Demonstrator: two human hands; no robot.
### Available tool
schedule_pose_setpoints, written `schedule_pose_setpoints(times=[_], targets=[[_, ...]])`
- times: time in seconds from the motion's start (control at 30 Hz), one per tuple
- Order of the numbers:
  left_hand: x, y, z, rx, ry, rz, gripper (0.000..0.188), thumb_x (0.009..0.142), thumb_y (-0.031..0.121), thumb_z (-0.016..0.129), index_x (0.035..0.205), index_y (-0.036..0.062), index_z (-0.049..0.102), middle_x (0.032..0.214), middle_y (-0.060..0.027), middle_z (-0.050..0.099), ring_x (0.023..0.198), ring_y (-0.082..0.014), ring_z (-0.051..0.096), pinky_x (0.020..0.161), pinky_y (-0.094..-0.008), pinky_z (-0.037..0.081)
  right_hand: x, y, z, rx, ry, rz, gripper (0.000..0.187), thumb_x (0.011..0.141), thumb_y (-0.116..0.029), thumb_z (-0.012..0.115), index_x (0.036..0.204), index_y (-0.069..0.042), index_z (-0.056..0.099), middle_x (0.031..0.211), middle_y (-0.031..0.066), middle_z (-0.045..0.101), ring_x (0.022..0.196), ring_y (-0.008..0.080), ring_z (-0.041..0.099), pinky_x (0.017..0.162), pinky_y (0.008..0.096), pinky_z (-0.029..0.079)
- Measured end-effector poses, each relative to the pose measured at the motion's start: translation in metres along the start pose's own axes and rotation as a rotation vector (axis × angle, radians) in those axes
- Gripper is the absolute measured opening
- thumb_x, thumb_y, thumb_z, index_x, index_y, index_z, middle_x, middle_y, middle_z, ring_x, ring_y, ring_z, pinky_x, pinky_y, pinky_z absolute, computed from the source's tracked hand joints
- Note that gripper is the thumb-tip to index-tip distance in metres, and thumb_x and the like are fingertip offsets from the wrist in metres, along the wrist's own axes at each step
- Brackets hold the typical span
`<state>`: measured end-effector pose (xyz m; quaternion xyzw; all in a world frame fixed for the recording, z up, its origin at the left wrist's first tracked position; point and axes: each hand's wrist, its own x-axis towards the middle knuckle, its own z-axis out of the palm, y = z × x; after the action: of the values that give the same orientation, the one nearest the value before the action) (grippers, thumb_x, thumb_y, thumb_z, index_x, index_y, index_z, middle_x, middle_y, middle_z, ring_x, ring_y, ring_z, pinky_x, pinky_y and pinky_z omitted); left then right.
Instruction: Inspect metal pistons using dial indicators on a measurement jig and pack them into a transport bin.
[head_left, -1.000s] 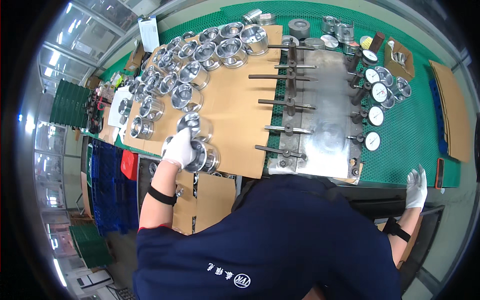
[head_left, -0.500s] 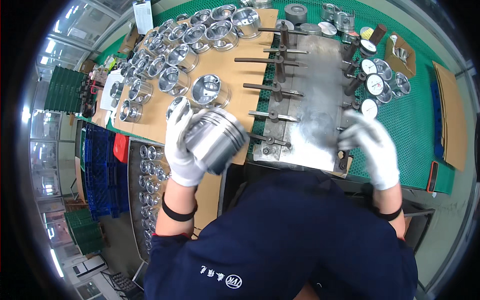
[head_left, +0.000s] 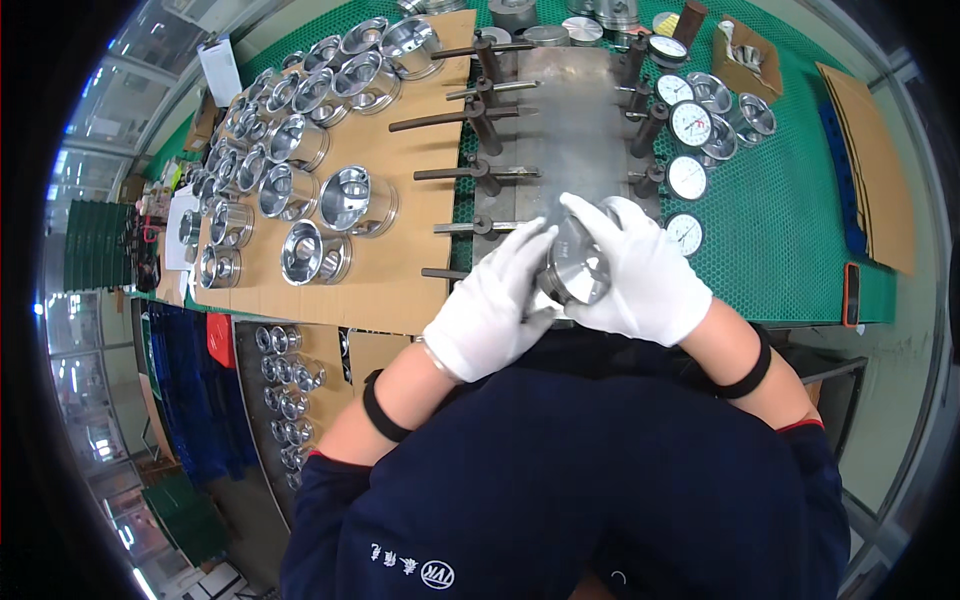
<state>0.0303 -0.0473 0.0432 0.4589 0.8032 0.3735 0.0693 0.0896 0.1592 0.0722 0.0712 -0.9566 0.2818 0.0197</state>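
Note:
A shiny metal piston (head_left: 580,268) is between my two white-gloved hands, low over the near end of the steel fixture plate (head_left: 575,130). My left hand (head_left: 490,310) curls around its left side, with fingers above and thumb below. My right hand (head_left: 645,275) grips it from the right and top. Parts of the piston are hidden under the gloves, and whether it touches the plate I cannot tell. Dark posts with horizontal rods (head_left: 485,175) line the plate's left side. Several round dial gauges (head_left: 690,123) stand along its right.
Several pistons (head_left: 358,200) stand on the cardboard sheet (head_left: 410,270) at left. More pistons (head_left: 285,370) sit on a lower shelf. Right of the gauges are more pistons (head_left: 755,118), a small carton (head_left: 745,60), stacked cardboard (head_left: 870,170) and a phone-like device (head_left: 851,295) on green matting.
My left hand has carried the piston rightward to the plate's near end. My right hand has come in from the right and closed on it too. The view has shifted slightly.

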Motion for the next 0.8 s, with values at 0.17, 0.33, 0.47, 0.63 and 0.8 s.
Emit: schedule_pose_setpoints(times=[0.17,0.33,0.47,0.63,0.8], targets=[[0.018,-0.002,0.023,0.174,0.100,0.062,0.078,0.061,0.015,0.082,0.130,0.0095,0.047,0.142,-0.0236,0.043,0.115,-0.0412,0.054,0.092,-0.0453,0.049,-0.002,0.007,0.013,-0.024,0.161,-0.125,0.087,0.066,-0.028,0.081,0.140,-0.005,0.042,0.118,0.0188,0.055,0.099,0.0360,0.061,0.083,0.0434,0.052],[0.023,-0.014,0.027,0.273,0.083,0.058,0.071,0.061,0.022,0.084,0.124,0.0104,0.051,0.141,-0.0228,0.044,0.112,-0.0394,0.056,0.090,-0.0437,0.050,-0.040,0.030,0.012,0.534,-0.101,0.378,0.091,0.076,-0.017,0.078,0.148,0.001,0.026,0.121,0.0212,0.060,0.099,0.0262,0.067,0.083,0.0368,0.055],[0.039,-0.020,0.031,0.190,0.091,0.049,0.073,0.063,0.024,0.086,0.125,0.0100,0.050,0.140,-0.0234,0.045,0.112,-0.0404,0.058,0.088,-0.0425,0.052,-0.054,0.026,0.041,1.236,-0.222,0.807,0.088,0.092,-0.012,0.065,0.153,0.003,0.004,0.110,0.0178,0.065,0.085,0.0202,0.069,0.075,0.0292,0.060],[0.047,-0.026,0.034,0.087,0.126,0.072,0.076,0.060,0.019,0.088,0.125,0.0103,0.049,0.140,-0.0263,0.044,0.114,-0.0447,0.057,0.089,-0.0441,0.053,-0.053,0.031,0.048,1.200,-0.194,0.784,0.086,0.095,-0.008,0.058,0.152,0.004,-0.006,0.109,0.0203,0.065,0.080,0.0256,0.071,0.071,0.0330,0.061],[0.052,-0.026,0.035,0.065,0.144,0.085,0.078,0.059,0.015,0.088,0.125,0.0113,0.048,0.141,-0.0270,0.042,0.116,-0.0454,0.055,0.092,-0.0444,0.053,-0.053,0.034,0.050,1.220,-0.198,0.771,0.091,0.092,-0.010,0.063,0.154,-0.003,-0.004,0.105,0.0176,0.066,0.078,0.0211,0.070,0.068,0.0313,0.061]])
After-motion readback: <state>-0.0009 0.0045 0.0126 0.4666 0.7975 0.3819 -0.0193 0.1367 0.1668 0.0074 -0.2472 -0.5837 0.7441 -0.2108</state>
